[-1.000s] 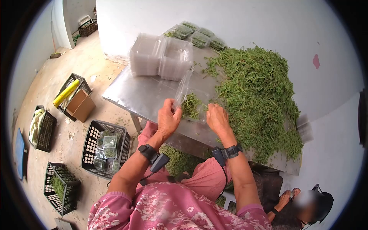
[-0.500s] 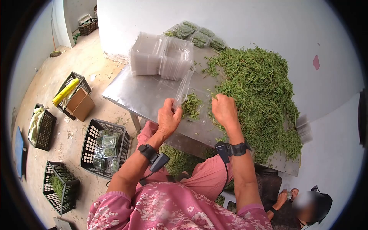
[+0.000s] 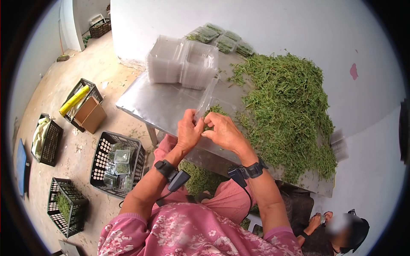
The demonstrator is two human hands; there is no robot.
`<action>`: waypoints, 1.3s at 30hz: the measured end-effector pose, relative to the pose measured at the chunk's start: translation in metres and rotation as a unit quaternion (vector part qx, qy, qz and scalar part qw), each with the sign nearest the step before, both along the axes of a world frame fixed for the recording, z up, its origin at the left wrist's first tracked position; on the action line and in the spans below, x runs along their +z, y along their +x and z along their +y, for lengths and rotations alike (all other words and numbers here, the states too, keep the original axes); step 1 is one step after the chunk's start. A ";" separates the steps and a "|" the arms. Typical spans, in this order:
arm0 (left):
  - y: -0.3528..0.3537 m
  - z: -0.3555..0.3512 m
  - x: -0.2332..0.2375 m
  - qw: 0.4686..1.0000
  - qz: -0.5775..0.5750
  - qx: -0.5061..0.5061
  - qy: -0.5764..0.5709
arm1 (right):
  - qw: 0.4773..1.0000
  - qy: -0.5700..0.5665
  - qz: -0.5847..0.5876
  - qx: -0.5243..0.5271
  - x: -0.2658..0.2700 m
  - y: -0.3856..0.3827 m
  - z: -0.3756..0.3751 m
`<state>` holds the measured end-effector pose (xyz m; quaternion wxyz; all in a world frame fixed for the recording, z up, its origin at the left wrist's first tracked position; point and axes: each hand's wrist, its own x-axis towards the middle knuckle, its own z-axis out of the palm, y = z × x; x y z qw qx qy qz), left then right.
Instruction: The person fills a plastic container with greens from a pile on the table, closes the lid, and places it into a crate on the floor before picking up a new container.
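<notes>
My left hand [image 3: 188,131] is closed on the near left side of an open clear plastic clamshell box [image 3: 206,97], whose lid tilts up. Green leafy sprigs [image 3: 217,110] lie inside the box. Over the box's near part, my right hand [image 3: 225,133] has its fingers curled in a pinch at the sprigs, close to my left thumb. It hides much of the box and its contents. To the right of both hands spreads a big heap of the same greens [image 3: 290,106] on the metal table [image 3: 143,96].
Stacked empty clear boxes [image 3: 164,62] stand at the table's back left. Several filled boxes [image 3: 225,43] lie behind them. On the floor at left, a black crate [image 3: 99,164] holds filled boxes, among other crates. A co-worker [image 3: 318,239] sits at lower right.
My right hand has moved left from beside the heap to the box, carrying sprigs into it. My left hand stays on the box.
</notes>
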<state>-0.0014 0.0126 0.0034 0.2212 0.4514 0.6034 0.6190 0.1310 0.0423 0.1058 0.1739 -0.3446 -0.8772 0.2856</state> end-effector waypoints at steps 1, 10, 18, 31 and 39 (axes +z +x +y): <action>0.000 0.000 0.001 1.000 0.003 0.003 0.001 | 1.000 -0.015 0.013 -0.006 -0.003 0.000 0.002; 0.000 -0.003 0.004 1.000 0.005 -0.002 0.016 | 0.998 -0.005 0.034 -0.051 -0.019 0.005 0.004; 0.000 -0.002 0.005 1.000 0.005 -0.004 0.009 | 0.992 -0.017 0.089 -0.092 -0.003 0.010 0.008; 0.000 -0.001 0.003 1.000 0.003 -0.003 0.017 | 0.986 0.025 0.132 -0.100 -0.026 0.002 0.005; 0.000 -0.002 0.004 1.000 0.005 -0.006 0.009 | 0.922 0.046 0.351 -0.155 -0.011 0.012 0.031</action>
